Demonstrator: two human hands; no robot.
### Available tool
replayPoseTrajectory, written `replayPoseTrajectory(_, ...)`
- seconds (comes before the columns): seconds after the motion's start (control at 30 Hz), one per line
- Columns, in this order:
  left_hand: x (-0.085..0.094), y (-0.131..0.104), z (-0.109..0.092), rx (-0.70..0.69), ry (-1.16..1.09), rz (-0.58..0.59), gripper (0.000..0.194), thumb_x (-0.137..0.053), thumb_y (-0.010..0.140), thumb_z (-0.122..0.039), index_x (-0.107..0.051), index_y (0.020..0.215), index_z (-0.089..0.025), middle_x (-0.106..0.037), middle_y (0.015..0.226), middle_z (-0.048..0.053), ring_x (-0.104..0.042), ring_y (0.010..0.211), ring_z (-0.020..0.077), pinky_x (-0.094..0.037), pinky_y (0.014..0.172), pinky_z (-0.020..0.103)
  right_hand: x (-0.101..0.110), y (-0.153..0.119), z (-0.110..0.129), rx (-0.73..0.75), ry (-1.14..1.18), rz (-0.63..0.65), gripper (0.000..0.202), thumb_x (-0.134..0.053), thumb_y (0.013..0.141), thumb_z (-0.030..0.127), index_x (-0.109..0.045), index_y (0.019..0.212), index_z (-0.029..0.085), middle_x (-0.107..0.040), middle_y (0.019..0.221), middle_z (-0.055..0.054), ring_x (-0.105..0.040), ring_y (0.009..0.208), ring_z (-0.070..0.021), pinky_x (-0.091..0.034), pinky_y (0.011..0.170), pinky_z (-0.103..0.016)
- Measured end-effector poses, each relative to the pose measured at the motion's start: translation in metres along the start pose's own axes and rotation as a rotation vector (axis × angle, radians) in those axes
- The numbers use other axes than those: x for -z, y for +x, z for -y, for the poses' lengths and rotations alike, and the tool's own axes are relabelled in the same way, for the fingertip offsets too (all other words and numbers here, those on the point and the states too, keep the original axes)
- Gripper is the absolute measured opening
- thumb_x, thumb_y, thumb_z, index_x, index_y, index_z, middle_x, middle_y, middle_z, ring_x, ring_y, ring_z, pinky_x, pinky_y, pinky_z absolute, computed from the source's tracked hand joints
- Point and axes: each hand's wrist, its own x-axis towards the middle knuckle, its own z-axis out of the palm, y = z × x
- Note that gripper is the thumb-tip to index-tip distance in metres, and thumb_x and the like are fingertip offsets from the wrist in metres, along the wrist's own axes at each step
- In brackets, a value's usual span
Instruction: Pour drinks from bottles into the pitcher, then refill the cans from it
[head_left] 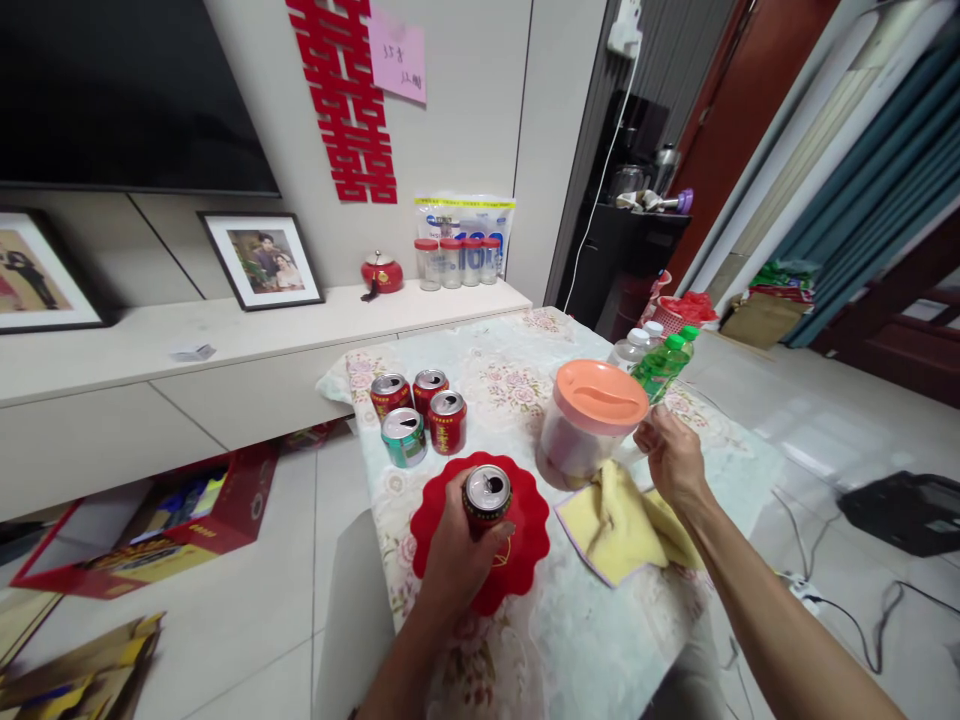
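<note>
My left hand (457,545) is wrapped round an opened dark can (487,492) over a red scalloped mat (525,530). Behind it stand red cans (448,422) and a green can (404,438), all opened. My right hand (673,452) has its fingers closed at the right side of a clear container (574,445) with an orange lid (601,394); its grip seems to be on the handle, which is mostly hidden. A yellow cloth (619,525) lies crumpled below the container.
Green-capped bottles (660,365) and white-capped bottles (630,348) stand behind the container on the flowered tablecloth (517,390). Lidded glass jars (450,265), a red pot (382,273) and framed photos (262,262) line the white cabinet. A red box (240,500) sits on the floor at left.
</note>
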Motion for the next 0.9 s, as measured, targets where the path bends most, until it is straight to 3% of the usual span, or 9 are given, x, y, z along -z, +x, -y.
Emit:
replayPoseTrajectory(0.07, 0.000, 0.001, 0.002, -0.016, -0.003, -0.001, 0.068, -0.076, 0.073, -0.031, -0.048, 0.134, -0.021, -0.068, 0.125, 0.011, -0.066, 0.118, 0.0347, -0.051, 0.103, 0.054, 0.009, -0.004, 0.000, -0.001, -0.089, 0.036, 0.050, -0.075, 0.072, 0.070, -0.059, 0.069, 0.023, -0.057, 0.064, 0.003, -0.054, 0.064, -0.0140, -0.044, 0.061, -0.027)
replayPoseTrajectory(0.13, -0.001, 0.001, 0.003, -0.019, -0.004, -0.004, 0.068, -0.076, 0.073, -0.032, -0.048, 0.134, -0.021, -0.068, 0.125, 0.011, -0.067, 0.117, 0.0346, -0.051, 0.103, 0.054, 0.019, -0.012, -0.003, -0.018, -0.194, 0.062, 0.050, -0.073, 0.075, 0.069, -0.070, 0.093, 0.023, -0.073, 0.091, -0.005, -0.067, 0.087, -0.0209, -0.051, 0.075, -0.032)
replayPoseTrajectory(0.2, -0.001, 0.002, 0.003, -0.016, 0.003, -0.012, 0.068, -0.077, 0.072, -0.031, -0.049, 0.133, -0.021, -0.069, 0.123, 0.011, -0.067, 0.116, 0.0346, -0.052, 0.101, 0.054, 0.028, -0.026, -0.011, -0.048, -0.317, 0.065, 0.058, -0.069, 0.080, 0.066, -0.068, 0.119, 0.023, -0.074, 0.121, -0.010, -0.068, 0.109, -0.0267, -0.053, 0.088, -0.038)
replayPoseTrajectory(0.27, -0.001, 0.002, 0.002, -0.011, 0.011, -0.015, 0.068, -0.077, 0.071, -0.030, -0.049, 0.133, -0.022, -0.069, 0.123, 0.011, -0.068, 0.115, 0.0344, -0.053, 0.100, 0.053, 0.036, -0.045, -0.022, -0.090, -0.467, 0.059, 0.065, -0.067, 0.081, 0.064, -0.064, 0.130, 0.021, -0.070, 0.132, -0.014, -0.066, 0.119, -0.0312, -0.051, 0.098, -0.045)
replayPoseTrajectory(0.37, -0.001, 0.000, 0.000, -0.010, 0.011, -0.014, 0.068, -0.076, 0.072, -0.028, -0.049, 0.133, -0.022, -0.069, 0.125, 0.010, -0.068, 0.116, 0.0338, -0.053, 0.101, 0.053, 0.043, -0.075, -0.040, -0.137, -0.705, 0.072, 0.076, -0.070, 0.076, 0.063, -0.063, 0.134, 0.015, -0.070, 0.130, -0.020, -0.064, 0.122, -0.0401, -0.047, 0.103, -0.057)
replayPoseTrajectory(0.5, -0.001, -0.001, -0.003, -0.015, 0.011, -0.003, 0.067, -0.075, 0.072, -0.028, -0.047, 0.133, -0.022, -0.067, 0.129, 0.011, -0.065, 0.121, 0.0345, -0.049, 0.106, 0.055, 0.048, -0.106, -0.047, -0.090, -0.903, 0.204, 0.076, -0.061, 0.077, 0.057, -0.064, 0.137, 0.010, -0.070, 0.126, -0.022, -0.063, 0.121, -0.0444, -0.046, 0.102, -0.061)
replayPoseTrajectory(0.6, -0.001, -0.001, -0.004, 0.000, 0.020, 0.006, 0.067, -0.074, 0.073, -0.028, -0.047, 0.133, -0.022, -0.067, 0.130, 0.012, -0.064, 0.122, 0.0348, -0.047, 0.107, 0.056, 0.053, -0.120, -0.040, -0.076, -0.969, 0.310, 0.064, -0.056, 0.080, 0.051, -0.072, 0.126, 0.010, -0.074, 0.114, -0.021, -0.070, 0.104, -0.0416, -0.053, 0.090, -0.057)
replayPoseTrajectory(0.77, -0.001, -0.001, -0.006, -0.045, -0.011, 0.000, 0.067, -0.074, 0.072, -0.027, -0.047, 0.132, -0.021, -0.067, 0.129, 0.012, -0.065, 0.121, 0.0348, -0.049, 0.105, 0.054, 0.056, -0.139, -0.018, -0.028, -0.954, 0.470, 0.044, -0.058, 0.086, 0.043, -0.075, 0.118, 0.018, -0.076, 0.124, -0.014, -0.072, 0.112, -0.0324, -0.056, 0.096, -0.044)
replayPoseTrajectory(0.9, -0.002, -0.003, -0.008, -0.042, -0.002, 0.000, 0.065, -0.073, 0.073, -0.027, -0.047, 0.132, -0.022, -0.067, 0.128, 0.012, -0.065, 0.122, 0.0347, -0.049, 0.105, 0.054, 0.033, -0.149, 0.011, 0.183, -0.834, 0.465, 0.029, -0.060, 0.093, 0.043, -0.073, 0.112, 0.025, -0.076, 0.099, -0.006, -0.074, 0.086, -0.0238, -0.059, 0.072, -0.032)
